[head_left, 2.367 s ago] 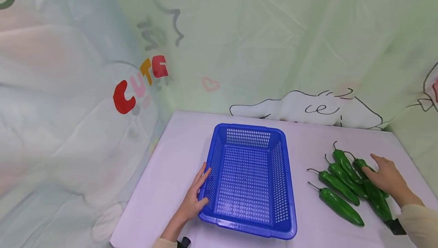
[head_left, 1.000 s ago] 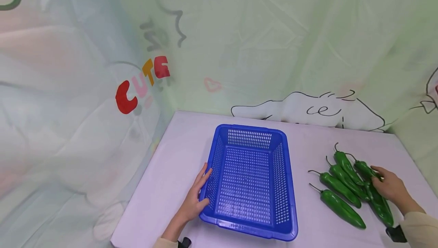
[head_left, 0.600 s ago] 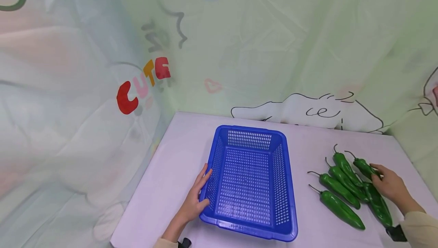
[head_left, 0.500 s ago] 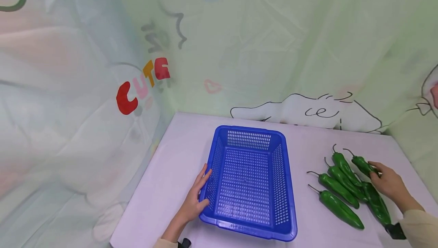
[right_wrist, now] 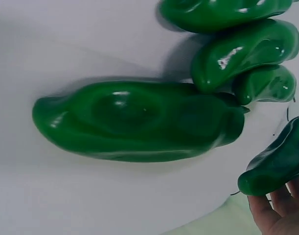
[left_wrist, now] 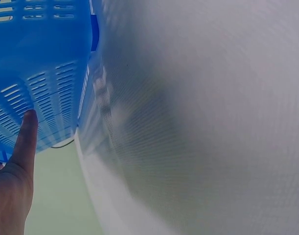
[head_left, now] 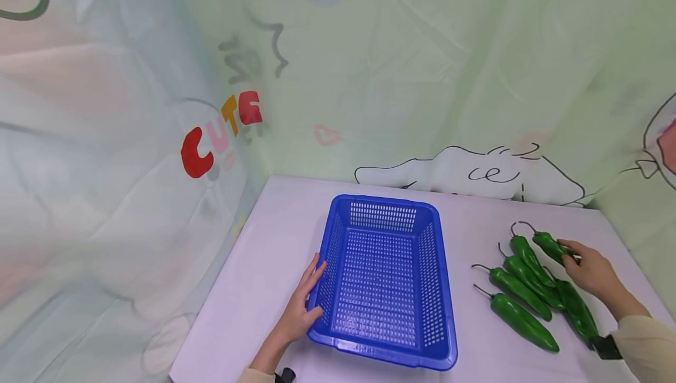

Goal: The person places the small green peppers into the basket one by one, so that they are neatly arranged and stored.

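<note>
On the right of the table (head_left: 465, 213): the right hand (head_left: 590, 270) has its fingers bent round the blunt end of a green pepper (head_left: 547, 246), with the thumb on one side.
Held pepper: its thin stem points away from the hand; it looks lifted, but I can't be sure it is off the table.
Left hand (head_left: 296, 311): the fingers are straight and spread, laid on the left side of the blue basket (head_left: 388, 352), with the thumb at the rim.
Blue basket: it is full of little holes and sits between the left hand and the peppers.
Four peppers (head_left: 524, 320): they lie in a slanting row, between the basket and the right hand.
Nearest loose pepper (head_left: 577, 311): it lies beside that row, near the right wrist.
Cloth wall (head_left: 369, 95): pale green, behind the table.
</note>
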The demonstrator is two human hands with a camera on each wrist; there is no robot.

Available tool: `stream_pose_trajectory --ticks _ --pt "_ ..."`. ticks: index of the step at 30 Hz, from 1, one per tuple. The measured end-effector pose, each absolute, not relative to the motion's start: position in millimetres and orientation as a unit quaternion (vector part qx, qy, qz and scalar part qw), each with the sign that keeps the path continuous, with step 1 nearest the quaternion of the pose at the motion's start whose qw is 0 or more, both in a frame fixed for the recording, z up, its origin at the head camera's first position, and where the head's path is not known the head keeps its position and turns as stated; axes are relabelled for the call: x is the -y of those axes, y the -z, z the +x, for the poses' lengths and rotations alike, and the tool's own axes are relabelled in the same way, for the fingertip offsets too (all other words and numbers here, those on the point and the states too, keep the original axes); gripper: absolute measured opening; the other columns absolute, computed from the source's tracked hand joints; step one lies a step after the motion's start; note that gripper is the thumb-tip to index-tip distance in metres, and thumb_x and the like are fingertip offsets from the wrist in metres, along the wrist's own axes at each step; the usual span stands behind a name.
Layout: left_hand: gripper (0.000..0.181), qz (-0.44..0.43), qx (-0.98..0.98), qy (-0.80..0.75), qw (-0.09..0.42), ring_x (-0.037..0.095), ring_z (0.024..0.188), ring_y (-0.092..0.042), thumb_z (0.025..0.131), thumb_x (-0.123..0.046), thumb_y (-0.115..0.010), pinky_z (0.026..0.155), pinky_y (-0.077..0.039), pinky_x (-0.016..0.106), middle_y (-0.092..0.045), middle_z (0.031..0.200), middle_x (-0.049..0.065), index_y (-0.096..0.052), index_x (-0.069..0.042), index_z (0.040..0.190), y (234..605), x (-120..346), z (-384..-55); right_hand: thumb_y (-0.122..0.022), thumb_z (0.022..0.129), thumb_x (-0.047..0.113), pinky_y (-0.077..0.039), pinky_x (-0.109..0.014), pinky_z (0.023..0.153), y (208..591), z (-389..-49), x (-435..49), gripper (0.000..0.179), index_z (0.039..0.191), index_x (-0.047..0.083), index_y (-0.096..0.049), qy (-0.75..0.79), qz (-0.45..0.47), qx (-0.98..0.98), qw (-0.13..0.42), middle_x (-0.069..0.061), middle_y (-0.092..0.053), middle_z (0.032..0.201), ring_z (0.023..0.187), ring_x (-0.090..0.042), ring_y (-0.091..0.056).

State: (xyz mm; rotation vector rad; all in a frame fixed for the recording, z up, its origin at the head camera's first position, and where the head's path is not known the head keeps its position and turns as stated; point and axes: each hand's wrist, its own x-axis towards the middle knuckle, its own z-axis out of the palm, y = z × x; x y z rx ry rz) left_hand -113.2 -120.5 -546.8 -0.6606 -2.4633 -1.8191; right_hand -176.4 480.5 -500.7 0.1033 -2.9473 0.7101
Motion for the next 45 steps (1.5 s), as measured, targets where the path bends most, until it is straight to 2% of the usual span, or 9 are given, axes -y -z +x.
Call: stream_pose_trajectory --ticks 5,13,23,30,45 --pt "0.086 -0.214 0.787 0.578 0.009 0.037 0.150 -0.006 0.072 -0.003 -0.051 0.110 -0.011 0.068 -0.008 0.165 0.012 -0.027 -0.004 0.155 549.4 120.5 -114.5 -0.046 0.092 -0.002 -0.051 -0.050 0.059 498.1 -180.5 -476.4 0.038 0.125 -0.022 -0.045 -0.236 0.041 0.969 0.060 -0.052 -0.048 0.111 0.094 -0.066 -0.053" --pt "0.086 -0.215 0.787 0.578 0.011 0.036 0.150 -0.006 0.073 -0.002 -0.052 0.111 -0.010 0.068 -0.008 0.165 0.011 -0.027 -0.004 0.155 552.0 120.0 -115.1 -0.046 0.092 -0.002 -0.051 -0.047 0.059 494.4 -184.7 -465.0 0.038 0.125 -0.023 -0.046 -0.247 0.048 0.966 0.063 -0.051 -0.050 0.111 0.091 -0.062 -0.056" --pt "0.086 -0.214 0.787 0.578 0.004 0.032 0.151 -0.007 0.073 -0.001 -0.050 0.111 -0.011 0.066 -0.008 0.166 0.008 -0.027 -0.006 0.156 551.5 119.5 -115.1 -0.046 0.095 0.000 -0.048 -0.066 0.072 488.4 -190.7 -451.1 0.040 0.128 -0.022 -0.045 -0.241 0.057 0.968 0.049 -0.050 -0.047 0.118 0.097 -0.063 -0.054" --pt "0.086 -0.210 0.788 0.579 0.003 0.032 0.151 -0.007 0.072 -0.002 -0.050 0.111 -0.012 0.067 -0.007 0.166 0.007 -0.027 -0.007 0.156 551.6 119.4 -115.5 -0.044 0.097 0.002 -0.045 -0.069 0.079 482.8 -195.7 -438.2 0.042 0.132 -0.021 -0.042 -0.247 0.053 0.967 0.028 -0.050 -0.044 0.123 0.102 -0.061 -0.052" --pt "0.087 -0.211 0.788 0.578 0.006 0.032 0.151 -0.007 0.072 -0.002 -0.050 0.111 -0.012 0.068 -0.008 0.166 0.008 -0.028 -0.008 0.156 551.9 119.7 -115.5 -0.045 0.096 -0.001 -0.045 -0.069 0.080 469.7 -199.8 -414.7 0.040 0.131 -0.019 -0.045 -0.259 0.109 0.959 0.043 -0.047 -0.048 0.122 0.104 -0.059 -0.053"
